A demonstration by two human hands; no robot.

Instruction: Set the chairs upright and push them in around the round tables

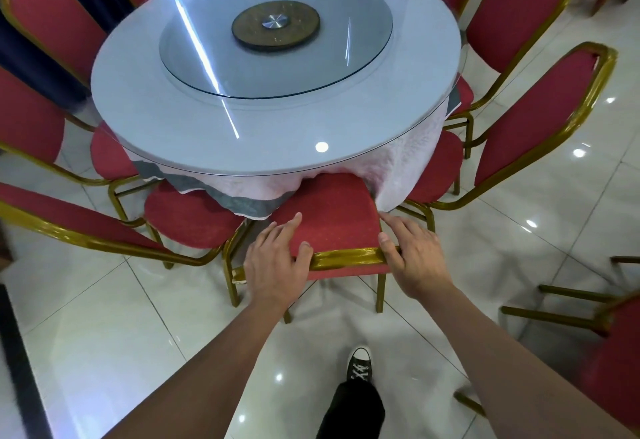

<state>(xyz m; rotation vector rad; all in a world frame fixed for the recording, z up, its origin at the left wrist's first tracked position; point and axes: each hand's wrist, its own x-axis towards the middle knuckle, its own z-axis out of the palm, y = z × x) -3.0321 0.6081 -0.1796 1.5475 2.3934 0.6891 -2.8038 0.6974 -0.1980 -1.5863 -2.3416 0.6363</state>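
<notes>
Both hands point(277, 262) point(414, 258) clasp chair point(332, 216) backrest top.

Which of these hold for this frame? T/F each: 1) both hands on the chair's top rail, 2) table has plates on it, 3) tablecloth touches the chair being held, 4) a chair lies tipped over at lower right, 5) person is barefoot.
1) True. The left hand and the right hand both grip the gold top rail of the chair nearest the camera.
2) False. The round table carries only a glass turntable; no plates.
3) True. The tablecloth drapes against the chair's red backrest.
4) True. A tipped chair lies at lower right with its gold legs pointing sideways.
5) False. A black lace-up sneaker is visible on the tile floor.
</notes>
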